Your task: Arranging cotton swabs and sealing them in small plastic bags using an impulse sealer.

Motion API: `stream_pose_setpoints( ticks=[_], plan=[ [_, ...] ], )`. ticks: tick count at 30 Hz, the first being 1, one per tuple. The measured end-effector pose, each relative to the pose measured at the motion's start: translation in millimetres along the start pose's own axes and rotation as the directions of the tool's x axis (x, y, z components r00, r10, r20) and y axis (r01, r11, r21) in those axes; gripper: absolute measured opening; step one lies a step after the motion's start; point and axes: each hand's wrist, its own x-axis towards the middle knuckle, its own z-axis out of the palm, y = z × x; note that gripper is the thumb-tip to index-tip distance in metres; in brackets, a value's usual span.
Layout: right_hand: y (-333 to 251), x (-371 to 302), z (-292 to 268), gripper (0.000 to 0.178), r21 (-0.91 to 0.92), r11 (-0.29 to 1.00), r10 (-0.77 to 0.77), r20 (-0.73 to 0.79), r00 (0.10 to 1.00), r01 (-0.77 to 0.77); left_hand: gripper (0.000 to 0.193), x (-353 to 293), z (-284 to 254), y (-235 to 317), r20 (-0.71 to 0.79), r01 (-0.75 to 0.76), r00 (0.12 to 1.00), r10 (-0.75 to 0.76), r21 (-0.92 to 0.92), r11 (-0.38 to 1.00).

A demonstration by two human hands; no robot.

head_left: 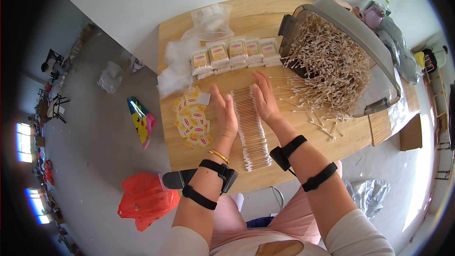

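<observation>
A long, neat row of cotton swabs [252,130] lies side by side on the wooden table [308,137] in front of me. My left hand [225,116] stands along the row's left edge, fingers stretched and palm turned inward. Along the far right edge, my right hand [265,100] is likewise flat with fingers extended, touching or nearly touching the swab tips. Neither hand grips anything. To the left of my left hand, small yellow-and-white printed cards [192,121] are spread in a loose pile. Behind the hands, stacked packs of swabs [237,52] carry similar cards.
A tipped grey plastic bin [382,57] spills loose swabs [329,64] onto the table's right side. Clear plastic bags [177,66] lie at the back left. A red bag [144,199] hangs low near the table's front left corner. On the right stands a cardboard box [410,133].
</observation>
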Motion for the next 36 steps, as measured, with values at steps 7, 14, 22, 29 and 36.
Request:
stream_pose_setpoints(
  ticks=[7, 14, 22, 29, 36],
  plan=[
    [-1.4, 6.8, 26.1, 0.044, 0.044, 0.999, -0.028, 0.089, 0.996, 0.024, 0.090, 17.7, 14.0, -0.9, 0.153, -0.115, 0.980, 0.124, -0.066, 0.991],
    [-11.4, -73.9, -36.4, 0.043, -0.054, 0.998, -0.020, 0.011, 1.000, 0.020, 0.088, -63.4, -20.7, 13.7, 0.208, -0.129, 0.970, 0.128, -0.008, 0.992],
    [-67.7, -177.0, -52.8, 0.046, -0.078, 0.992, 0.098, 0.031, 0.995, -0.095, 0.086, -166.5, -46.2, 37.5, 0.372, -0.208, 0.922, 0.106, 0.247, 0.946],
    [-47.1, -194.0, -80.4, 0.044, -0.442, 0.890, 0.076, -0.110, 0.991, -0.117, 0.087, -187.2, -34.9, 62.3, 0.555, -0.525, 0.822, 0.124, 0.656, 0.543],
    [-38.3, -195.7, -69.4, 0.044, -0.663, 0.746, 0.000, -0.084, 0.996, -0.056, 0.097, -174.2, -21.2, 61.2, 0.559, -0.497, 0.829, 0.024, 0.716, 0.490]
  ],
)
